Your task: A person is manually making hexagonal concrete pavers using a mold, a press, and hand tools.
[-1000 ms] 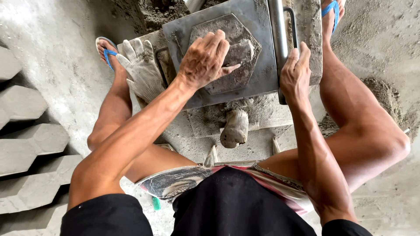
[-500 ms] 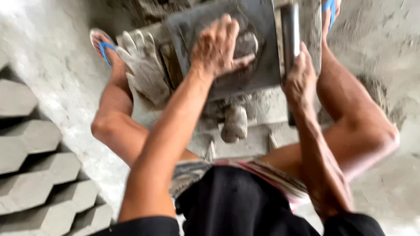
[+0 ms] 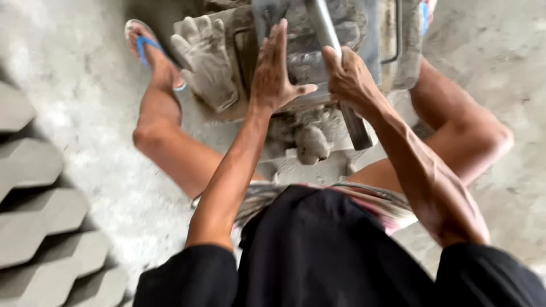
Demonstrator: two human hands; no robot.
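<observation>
Your right hand (image 3: pixel 350 79) is wrapped around a smooth grey metal bar (image 3: pixel 335 68) that slants across the cement-crusted grey metal mould (image 3: pixel 375 42) between your knees. Your left hand (image 3: pixel 276 71) lies flat on the mould just beside the bar, fingers straight and together. The mould's top is cut off, its surface blurred.

Grey glove (image 3: pixel 206 59), blue sandal strap (image 3: pixel 147 46), black shirt (image 3: pixel 335 256).

The right hand (image 3: pixel 350 77) has shifted left and now grips the metal bar (image 3: pixel 335 62), which has swung across the grey mould (image 3: pixel 364 40). The left hand (image 3: pixel 276 71) has opened flat, fingers pointing far.
</observation>
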